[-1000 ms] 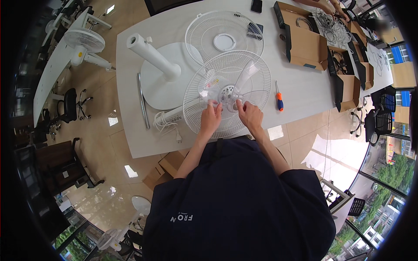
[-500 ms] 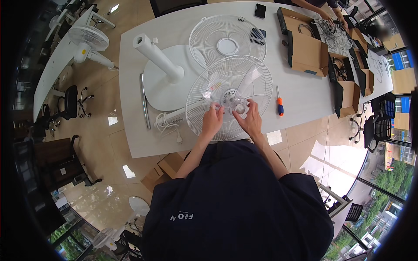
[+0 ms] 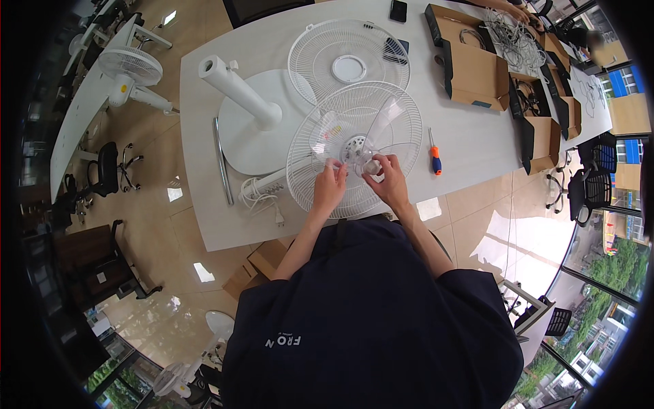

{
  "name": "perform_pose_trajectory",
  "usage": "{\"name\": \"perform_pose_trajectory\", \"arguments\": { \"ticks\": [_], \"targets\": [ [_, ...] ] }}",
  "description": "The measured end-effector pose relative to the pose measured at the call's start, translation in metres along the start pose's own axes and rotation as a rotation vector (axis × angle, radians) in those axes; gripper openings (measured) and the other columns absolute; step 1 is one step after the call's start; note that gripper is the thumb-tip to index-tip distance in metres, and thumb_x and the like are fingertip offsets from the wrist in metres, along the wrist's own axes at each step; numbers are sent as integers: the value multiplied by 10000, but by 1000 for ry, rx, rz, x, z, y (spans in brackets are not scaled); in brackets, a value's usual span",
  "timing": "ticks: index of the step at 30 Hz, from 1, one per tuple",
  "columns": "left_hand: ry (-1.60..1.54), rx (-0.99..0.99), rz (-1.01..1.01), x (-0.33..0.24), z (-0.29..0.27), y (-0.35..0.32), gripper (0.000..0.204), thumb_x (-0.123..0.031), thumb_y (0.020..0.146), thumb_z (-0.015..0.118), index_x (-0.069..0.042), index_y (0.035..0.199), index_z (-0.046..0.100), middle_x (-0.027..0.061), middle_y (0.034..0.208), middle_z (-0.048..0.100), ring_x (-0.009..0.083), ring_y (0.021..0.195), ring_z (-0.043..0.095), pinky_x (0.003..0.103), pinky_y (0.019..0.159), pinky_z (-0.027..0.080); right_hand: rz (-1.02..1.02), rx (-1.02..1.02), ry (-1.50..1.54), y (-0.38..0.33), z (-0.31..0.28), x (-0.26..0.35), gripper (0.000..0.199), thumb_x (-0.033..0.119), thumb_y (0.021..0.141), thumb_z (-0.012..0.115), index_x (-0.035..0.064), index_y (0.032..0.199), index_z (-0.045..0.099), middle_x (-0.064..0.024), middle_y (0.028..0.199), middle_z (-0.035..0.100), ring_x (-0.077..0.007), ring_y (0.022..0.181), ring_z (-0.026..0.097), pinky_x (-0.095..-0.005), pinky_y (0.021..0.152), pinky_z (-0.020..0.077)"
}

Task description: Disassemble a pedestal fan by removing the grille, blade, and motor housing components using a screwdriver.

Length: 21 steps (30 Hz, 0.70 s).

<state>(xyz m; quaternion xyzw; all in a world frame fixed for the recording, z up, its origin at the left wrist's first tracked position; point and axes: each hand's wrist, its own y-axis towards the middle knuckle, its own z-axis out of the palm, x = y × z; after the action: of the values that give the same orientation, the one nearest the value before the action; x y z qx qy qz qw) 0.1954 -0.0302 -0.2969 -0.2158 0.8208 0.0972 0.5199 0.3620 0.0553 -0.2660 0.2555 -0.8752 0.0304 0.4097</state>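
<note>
A clear plastic fan blade (image 3: 390,117) lies over the white wire fan grille (image 3: 297,140) at the table's near edge. A pale round motor hub (image 3: 354,145) with holes shows at the grille's middle. My right hand (image 3: 391,183) pinches the clear plastic near the hub between thumb and fingers. Just left of it, my left hand (image 3: 330,185) has its thumb and fingertips closed at the plastic's left side; what they grip is too small to make out. Beyond lies a second wire grille (image 3: 320,34) with a round ring at its centre.
A white fan stand (image 3: 262,112) with an upright tube is at the left, beside a metal rod (image 3: 223,163). A white cord with a plug (image 3: 278,217) lies nearer. At right are a screwdriver (image 3: 436,160) and open cardboard boxes (image 3: 477,78); another person's hand (image 3: 518,12) is beyond.
The whole view has shifted slightly, with the table moving left and up. My right hand has tilted a little on the clear plastic; my left hand stays nearly the same. The other person's hands have drawn back.
</note>
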Motion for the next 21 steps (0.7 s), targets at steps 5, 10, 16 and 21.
{"name": "perform_pose_trajectory", "arguments": {
  "ticks": [5, 10, 16, 21],
  "targets": [
    [0, 7, 10, 1, -1, 1, 209, -251, 1005, 567, -52, 1029, 505, 158, 765, 725, 346, 703, 711, 446, 611, 528, 357, 96, -63, 3, 6, -9, 478, 460, 837, 746, 38, 1040, 646, -135, 698, 663, -297, 631, 662, -430, 615, 528],
    [0, 21, 11, -3, -3, 2, 205, -244, 1003, 571, -53, 1031, 503, 154, 772, 727, 347, 709, 710, 448, 612, 527, 374, 188, -315, 0, 10, -19, 425, 440, 851, 736, 43, 976, 650, -119, 680, 670, -312, 613, 663, -430, 614, 533],
    [-7, 18, 27, -1, -2, 2, 199, -238, 1001, 571, -54, 1033, 503, 154, 765, 722, 358, 704, 703, 454, 610, 523, -20, -154, 26, -4, 8, -3, 449, 473, 862, 709, 78, 1060, 630, -104, 686, 682, -314, 647, 687, -411, 610, 535],
    [-22, 17, 11, -1, -2, 3, 201, -238, 999, 573, -52, 1034, 505, 158, 760, 719, 357, 702, 702, 456, 611, 522, 385, 192, -202, 5, -3, -6, 481, 453, 809, 762, 90, 1098, 634, -81, 845, 660, -281, 712, 676, -394, 607, 531]
  ]
}}
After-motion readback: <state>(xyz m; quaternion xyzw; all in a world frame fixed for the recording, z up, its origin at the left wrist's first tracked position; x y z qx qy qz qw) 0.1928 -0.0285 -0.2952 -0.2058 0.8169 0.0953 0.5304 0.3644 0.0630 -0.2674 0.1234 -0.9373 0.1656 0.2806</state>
